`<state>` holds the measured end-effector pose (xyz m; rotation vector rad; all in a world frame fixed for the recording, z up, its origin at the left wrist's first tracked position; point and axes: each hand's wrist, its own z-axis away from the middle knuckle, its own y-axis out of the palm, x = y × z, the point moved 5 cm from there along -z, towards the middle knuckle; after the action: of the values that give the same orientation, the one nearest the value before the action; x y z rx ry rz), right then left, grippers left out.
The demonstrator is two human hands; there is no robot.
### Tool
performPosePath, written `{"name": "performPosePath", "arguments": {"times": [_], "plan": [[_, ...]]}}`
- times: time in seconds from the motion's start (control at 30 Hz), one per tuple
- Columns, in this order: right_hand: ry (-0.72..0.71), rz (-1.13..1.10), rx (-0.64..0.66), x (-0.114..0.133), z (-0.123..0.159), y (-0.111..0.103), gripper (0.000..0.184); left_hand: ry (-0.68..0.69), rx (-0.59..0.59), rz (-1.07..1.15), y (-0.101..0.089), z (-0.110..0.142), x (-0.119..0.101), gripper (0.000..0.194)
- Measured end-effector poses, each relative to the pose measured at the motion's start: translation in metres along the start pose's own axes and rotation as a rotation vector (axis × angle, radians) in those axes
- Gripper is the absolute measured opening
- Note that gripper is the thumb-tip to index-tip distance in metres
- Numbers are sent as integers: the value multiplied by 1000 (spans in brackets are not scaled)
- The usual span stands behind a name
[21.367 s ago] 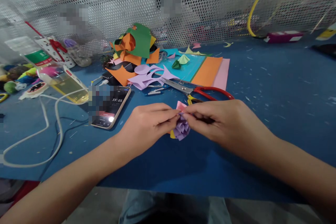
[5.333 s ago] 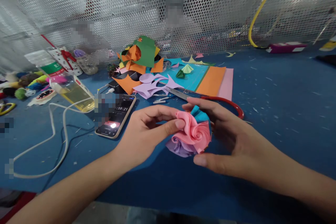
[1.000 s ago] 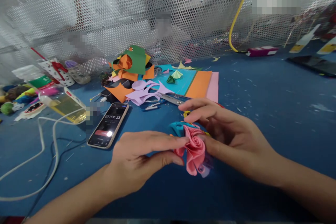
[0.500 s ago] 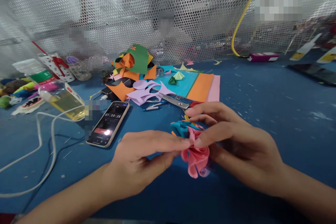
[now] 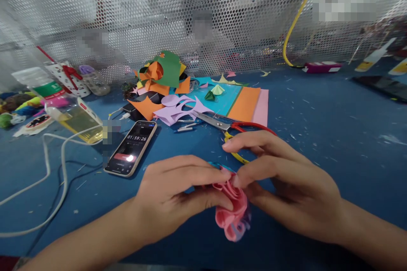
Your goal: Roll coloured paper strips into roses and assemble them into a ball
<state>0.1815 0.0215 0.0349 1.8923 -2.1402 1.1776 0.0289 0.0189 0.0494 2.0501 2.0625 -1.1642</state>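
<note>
A pink folded-paper flower with swirled petals is between my two hands, just above the blue table. Bits of blue and purple paper show behind it. My left hand pinches its left side between thumb and fingers. From the right, my right hand presses thumb and index finger against its upper edge, with the other fingers raised and bent. Just beyond my right fingers lie red-handled scissors and a yellow-handled tool, partly covered by the hand.
A phone with a running timer lies at left, near a tilted bottle of yellow liquid and a white cable. Behind are purple paper scraps, orange sheets and green paper. A perforated metal screen stands at the back.
Over the last second the flower has been turned and tipped downward between my fingers, hiding most of its blue part. My right thumb and index finger have shifted to its top edge.
</note>
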Motion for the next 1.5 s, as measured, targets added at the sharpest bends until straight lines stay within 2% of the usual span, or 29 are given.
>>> {"name": "performPosePath", "arguments": {"times": [0.2, 0.37, 0.53, 0.77, 0.9, 1.17, 1.4, 1.5], "plan": [[8, 16, 30, -2, -1, 2, 18, -63, 35, 9, 5, 5, 6, 24], [22, -4, 149, -7, -1, 8, 19, -206, 206, 11, 13, 9, 17, 12], [136, -57, 237, -12, 0, 9, 21, -285, 274, -12, 16, 10, 21, 8], [279, -83, 405, -13, 3, 3, 19, -280, 276, -5, 17, 9, 21, 20], [310, -79, 480, -13, 4, 1, 22, -257, 277, -39, 17, 8, 20, 21], [303, -39, 482, -15, 7, -1, 21, -214, 291, -79, 17, 9, 16, 19], [340, -51, 481, -14, 7, 0, 9, -277, 289, -58, 19, 11, 19, 22], [367, -53, 496, -15, 7, 0, 9, -294, 256, -62, 17, 12, 20, 25]]}}
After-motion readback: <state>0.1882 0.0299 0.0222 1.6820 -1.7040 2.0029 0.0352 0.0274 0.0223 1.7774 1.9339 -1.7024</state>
